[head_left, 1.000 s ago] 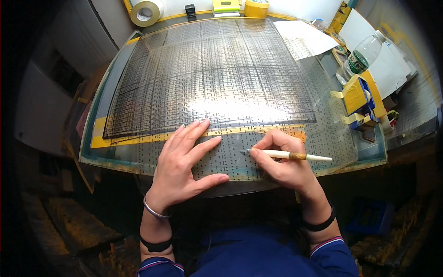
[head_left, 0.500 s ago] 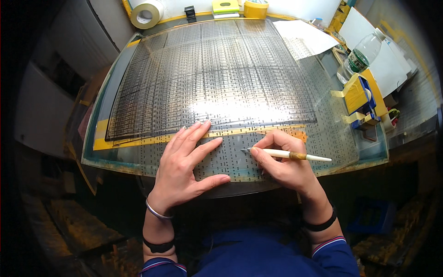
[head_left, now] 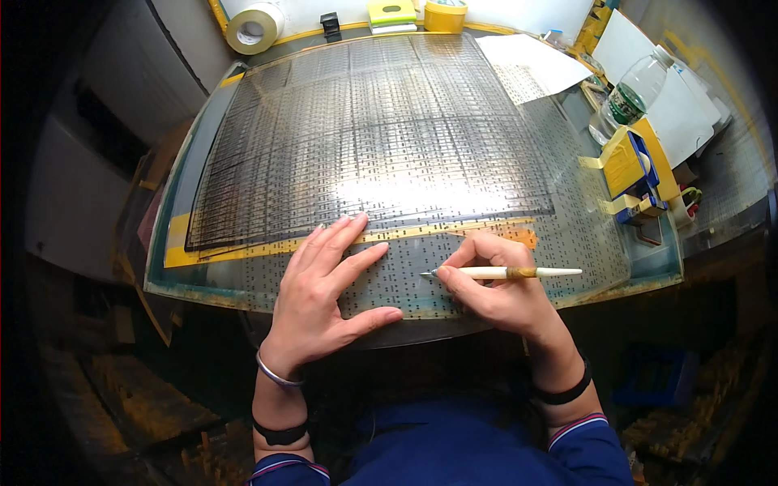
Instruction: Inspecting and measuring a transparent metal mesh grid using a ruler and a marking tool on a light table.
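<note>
My left hand [head_left: 316, 287] lies flat with spread fingers at the lower edge of a patterned transparent sheet [head_left: 381, 138], its fingertips over the yellow tape strip [head_left: 243, 249]. In my right hand [head_left: 506, 300] is a pen-shaped tool [head_left: 559, 272] with a white handle, a brown wrapped band and a thin metal tip. That tip points left at a second transparent sheet [head_left: 587, 251], which carries rows of small dark marks. Whether the tip touches the surface I cannot tell. A bright glare hides part of the upper sheet's pattern.
A glass-topped table [head_left: 656, 271] supports the sheets. Along its back stand a tape roll [head_left: 255, 28], a black clip [head_left: 331, 26] and a yellow tub [head_left: 446, 14]. To the right are white paper [head_left: 543, 69], a plastic bottle [head_left: 636, 93] and a blue-and-yellow tape dispenser [head_left: 632, 174].
The tool's tip has shifted slightly left and down, and its handle lies more level. My left hand stays in place on the sheet.
</note>
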The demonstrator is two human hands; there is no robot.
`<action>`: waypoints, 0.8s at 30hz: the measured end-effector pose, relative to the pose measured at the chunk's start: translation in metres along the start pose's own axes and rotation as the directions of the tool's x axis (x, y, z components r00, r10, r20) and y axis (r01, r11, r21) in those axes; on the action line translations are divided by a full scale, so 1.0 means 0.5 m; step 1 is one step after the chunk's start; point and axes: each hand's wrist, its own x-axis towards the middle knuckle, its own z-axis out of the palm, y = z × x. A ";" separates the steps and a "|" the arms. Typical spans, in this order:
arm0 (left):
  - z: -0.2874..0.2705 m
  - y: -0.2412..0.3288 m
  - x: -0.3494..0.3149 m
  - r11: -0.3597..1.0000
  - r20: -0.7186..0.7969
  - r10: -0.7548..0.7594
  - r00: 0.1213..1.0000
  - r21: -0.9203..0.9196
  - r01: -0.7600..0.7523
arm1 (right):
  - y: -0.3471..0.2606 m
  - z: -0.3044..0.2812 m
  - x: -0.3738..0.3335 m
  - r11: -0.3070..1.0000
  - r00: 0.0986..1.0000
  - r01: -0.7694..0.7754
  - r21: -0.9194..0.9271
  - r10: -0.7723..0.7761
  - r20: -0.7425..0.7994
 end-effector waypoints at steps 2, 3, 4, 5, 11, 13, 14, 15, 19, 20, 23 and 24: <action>0.000 0.000 0.001 1.000 0.001 0.002 1.000 -0.001 -0.002 | 0.003 0.002 0.001 1.000 1.000 0.010 -0.014 -0.011 -0.024; 0.000 0.000 0.001 1.000 0.000 0.003 1.000 0.003 -0.003 | 0.004 0.004 0.003 0.998 0.998 0.047 -0.050 -0.049 -0.041; -0.001 0.001 0.000 1.000 -0.001 0.001 1.000 0.007 -0.001 | 0.004 0.006 0.005 0.993 0.995 0.082 -0.087 -0.087 -0.054; -0.002 0.001 -0.002 1.000 -0.003 -0.002 1.000 0.009 0.002 | 0.001 0.004 0.004 0.993 0.996 0.083 -0.087 -0.085 -0.027; 0.004 -0.002 0.000 1.000 -0.003 0.003 1.000 -0.005 -0.003 | -0.001 0.002 0.002 0.999 1.000 -0.011 -0.034 0.011 -0.025; 0.001 0.000 -0.001 1.000 0.000 0.001 1.000 0.003 -0.001 | 0.001 0.005 0.004 0.996 0.998 0.047 -0.070 -0.050 -0.048; -0.001 0.001 -0.002 1.000 0.001 -0.002 1.000 0.005 0.002 | -0.002 0.003 0.003 0.994 0.997 0.070 -0.079 -0.072 -0.017; -0.003 0.002 -0.002 1.000 0.003 -0.006 1.000 0.006 0.006 | -0.005 -0.002 0.002 0.992 0.996 0.093 -0.088 -0.092 0.013; 0.000 0.001 -0.001 1.000 0.007 -0.004 1.000 0.001 0.004 | -0.002 0.001 0.004 0.998 0.999 0.040 -0.057 -0.041 -0.018; 0.000 0.001 -0.001 1.000 0.008 -0.005 1.000 0.003 0.005 | -0.003 0.003 0.004 0.997 0.999 0.039 -0.065 -0.040 -0.025; -0.002 0.001 -0.003 1.000 0.009 -0.009 1.000 0.006 0.009 | -0.008 0.003 0.004 0.993 0.998 0.061 -0.097 -0.062 -0.010; -0.002 0.001 -0.003 1.000 0.009 -0.010 1.000 0.005 0.010 | -0.007 -0.002 0.003 0.990 0.996 0.086 -0.112 -0.084 0.020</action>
